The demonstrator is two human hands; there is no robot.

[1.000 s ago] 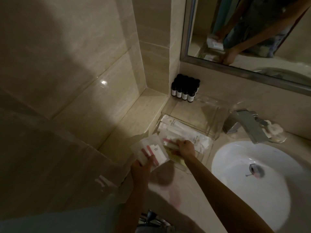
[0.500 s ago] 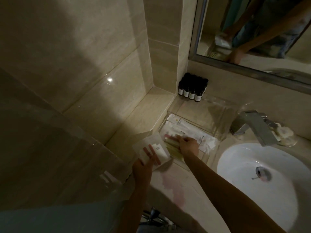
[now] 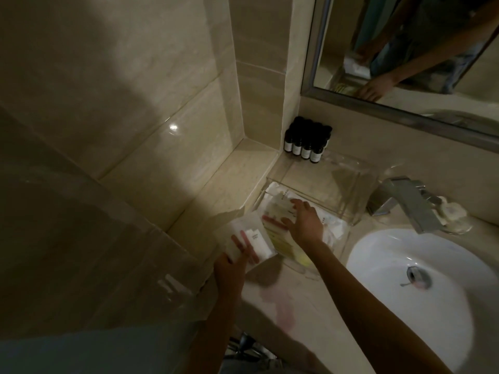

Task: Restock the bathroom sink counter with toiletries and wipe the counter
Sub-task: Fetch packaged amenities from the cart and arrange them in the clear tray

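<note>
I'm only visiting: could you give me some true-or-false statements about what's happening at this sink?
1. The left hand holds a stack of packets. True.
2. The dark bottles lie inside the clear tray. False: they stand upright behind it, in the counter's corner.
3. The right hand rests on other packets in the tray. True.
4. The faucet is left of the tray. False: it is right of it, over the sink basin.

Print on bottles (image 3: pixel 305 148), packets (image 3: pixel 249 240): none legible

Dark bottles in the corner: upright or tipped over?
Upright: the dark bottles stand caps up, clustered against the back wall.
</note>
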